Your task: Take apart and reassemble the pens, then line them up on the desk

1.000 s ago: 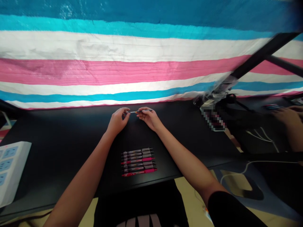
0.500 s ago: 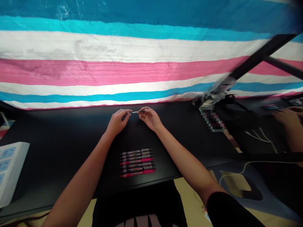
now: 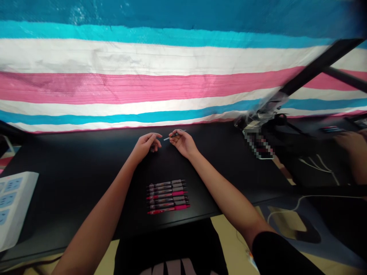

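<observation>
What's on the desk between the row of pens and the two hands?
Nothing: in the head view, only bare black desk lies between the row of pens and the left hand and right hand.

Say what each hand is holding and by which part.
Right hand pinches a thin pen part at its far end. Left hand: too small to tell.

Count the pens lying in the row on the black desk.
7, side by side in one row near the desk's front edge, between the person's forearms; top one, bottom one.

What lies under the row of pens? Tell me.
Row of pens lies side by side on the black table. Whatever is directly beneath the pens is covered.
</observation>
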The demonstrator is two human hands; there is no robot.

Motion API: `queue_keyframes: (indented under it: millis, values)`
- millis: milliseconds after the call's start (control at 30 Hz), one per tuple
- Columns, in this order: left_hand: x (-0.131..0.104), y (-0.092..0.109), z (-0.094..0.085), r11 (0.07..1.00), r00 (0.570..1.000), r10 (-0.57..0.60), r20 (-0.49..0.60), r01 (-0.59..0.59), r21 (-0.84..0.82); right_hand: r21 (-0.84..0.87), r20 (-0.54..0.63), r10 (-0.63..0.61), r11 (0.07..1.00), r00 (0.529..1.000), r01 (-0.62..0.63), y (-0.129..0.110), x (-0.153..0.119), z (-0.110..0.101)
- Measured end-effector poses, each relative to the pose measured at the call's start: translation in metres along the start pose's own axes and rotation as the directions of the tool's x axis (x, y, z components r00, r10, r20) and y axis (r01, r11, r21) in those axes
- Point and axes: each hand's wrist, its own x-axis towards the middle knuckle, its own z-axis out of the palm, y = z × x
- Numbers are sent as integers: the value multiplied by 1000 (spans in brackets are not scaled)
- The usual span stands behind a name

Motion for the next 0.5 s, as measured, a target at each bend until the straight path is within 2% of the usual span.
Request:
queue_keyframes:
  millis: [233,400,500]
  values:
    - [-2,2,2,1000,1000,7,-13,-7,3,21,-20,-15,1000,1000,16,1,1,0]
    - [-5,5,0,996,996,82,-45,-80,32,30,-28,-13,999,1000,14,0,1,0]
    - [-5,4,-2,984,987,134,-87,-122,133,55,-20,-20,998,1000,21,-1,0,0]
